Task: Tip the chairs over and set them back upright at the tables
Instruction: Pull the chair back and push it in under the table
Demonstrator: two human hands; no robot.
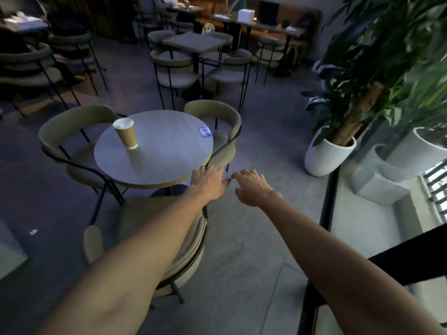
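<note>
From the head camera, I look down at both my bare arms stretched forward over a cafe floor. My left hand [209, 182] is flat, fingers spread and holding nothing, at the near right edge of a round table [154, 151]; I cannot tell whether it touches the edge. My right hand [254, 187] hangs just beside it over the floor, fingers loosely curled apart, also empty.

Three beige chairs stand upright around the table: one [72, 146] on its left, one [217, 131] on its far right just beyond my left hand, and one [186, 250] nearest me, partly hidden under my left forearm.

On the table a brown paper cup [125, 136] stands upright with a white lid; its contents are hidden. A small blue card [205, 131] lies near the far right edge.

To the right, a white pot [326, 158] holds a leafy plant [377, 68]. Further back, a square table [196, 42] has more chairs around it, blurred.
</note>
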